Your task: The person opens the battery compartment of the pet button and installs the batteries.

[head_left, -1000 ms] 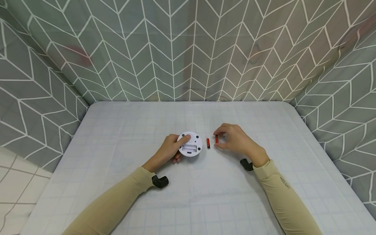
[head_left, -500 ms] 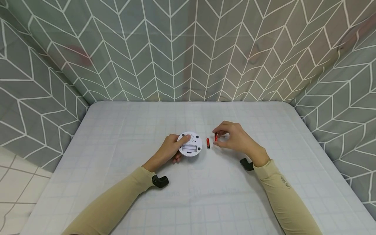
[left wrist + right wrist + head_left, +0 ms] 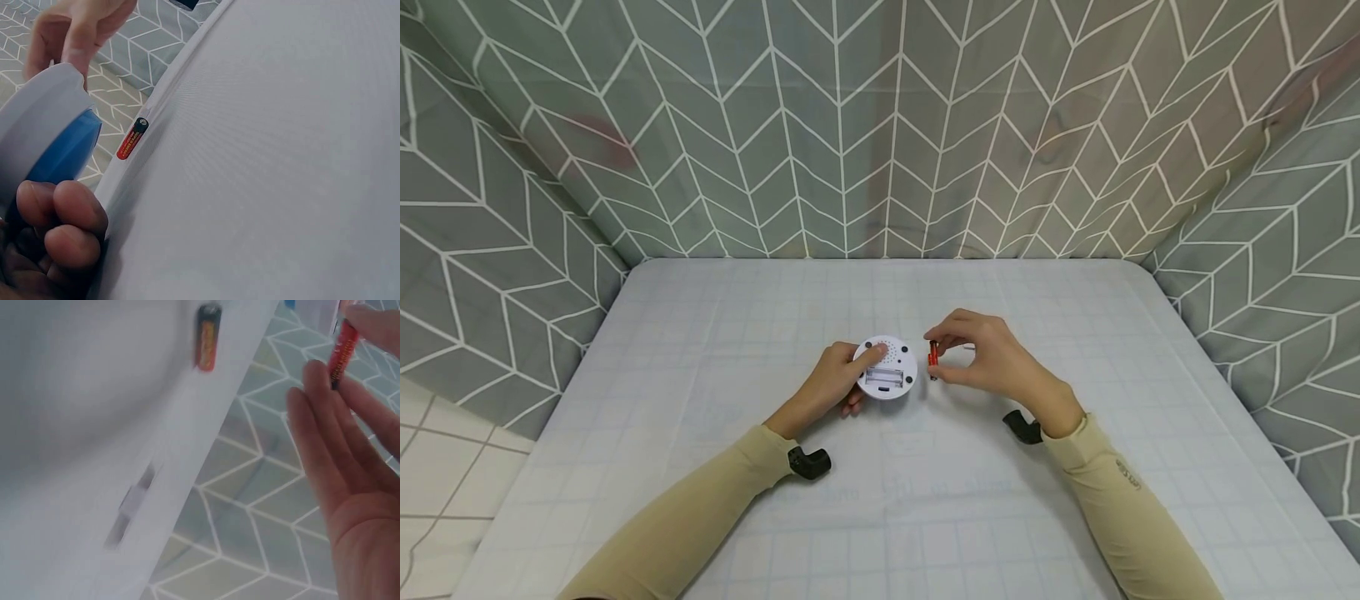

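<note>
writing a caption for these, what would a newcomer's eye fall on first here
Probably the round white plastic device, its compartment open, in the left hand near the head view's centre. Just right of it, the right hand pinches a red-and-black cylindrical battery. Behind, grey fabric with white zigzag lines fills the upper picture.

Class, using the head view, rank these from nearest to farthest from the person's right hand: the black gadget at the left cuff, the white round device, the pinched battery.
1. Pinched battery: touching, in the right hand.
2. White round device: to its left, held by the left hand.
3. Black gadget: farther left, lower in the picture.
</note>
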